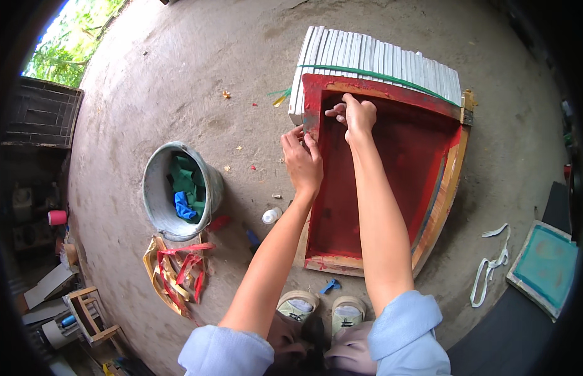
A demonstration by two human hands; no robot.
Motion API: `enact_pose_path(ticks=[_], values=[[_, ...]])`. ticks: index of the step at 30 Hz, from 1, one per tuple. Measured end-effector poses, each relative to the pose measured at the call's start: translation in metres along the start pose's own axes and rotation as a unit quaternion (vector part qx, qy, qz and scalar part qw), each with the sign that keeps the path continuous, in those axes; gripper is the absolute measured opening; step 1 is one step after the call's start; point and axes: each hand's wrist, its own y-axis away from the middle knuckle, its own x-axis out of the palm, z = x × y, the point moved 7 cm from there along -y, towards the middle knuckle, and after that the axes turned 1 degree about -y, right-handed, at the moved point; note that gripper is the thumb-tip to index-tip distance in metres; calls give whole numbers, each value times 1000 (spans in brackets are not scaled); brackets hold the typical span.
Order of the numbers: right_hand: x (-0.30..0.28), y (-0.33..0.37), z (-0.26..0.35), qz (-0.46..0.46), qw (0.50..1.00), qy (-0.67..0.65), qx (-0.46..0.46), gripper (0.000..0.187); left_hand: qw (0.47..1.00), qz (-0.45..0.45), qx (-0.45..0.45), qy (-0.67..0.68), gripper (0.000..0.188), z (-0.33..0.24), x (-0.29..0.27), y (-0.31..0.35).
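We had the red screen [407, 163] in front of us, a little to our right, its far edge right up by a stack of white boards [376, 56] tied round with green string [366, 73]. Our left hand [302, 160] was at the screen's left edge near the far corner, fingers bent and thumb apart; we could not tell how firmly it held on. Our right hand [356, 117] was over the inside of that same corner, fingers partly curled, and we could not tell whether it pinched anything. To our left a grey bucket [214, 188] held green scraps [184, 172] and a crumpled blue piece [184, 205]. Between bucket and screen lay a small white bottle [271, 215], and nearer us, red and tan strips [179, 276]. A blue scrap [331, 286] lay near our shoes [298, 304]. Well off to our right were a white cord [489, 269] and a teal panel [545, 263] in a pale frame.
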Motion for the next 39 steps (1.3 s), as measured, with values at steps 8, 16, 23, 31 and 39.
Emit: enact_pose_path(ticks=[8,16,23,31,39], values=[[0,-15,-3,27,999,20,23,24,1000,-13,-15,12,20,-3,-1,-7],[-2,-19,-6,85,991,47,95,24,1000,-16,-1,11,20,-1,0,-5],[4,-18,1,109,988,39,102,21,1000,-21,13,-5,20,-2,0,-6],[0,-18,-6,23,995,-13,96,11,1000,-9,-14,26,20,-1,4,-6],[-3,-26,-4,75,982,85,153,17,1000,-18,6,-2,21,-1,-1,-6]])
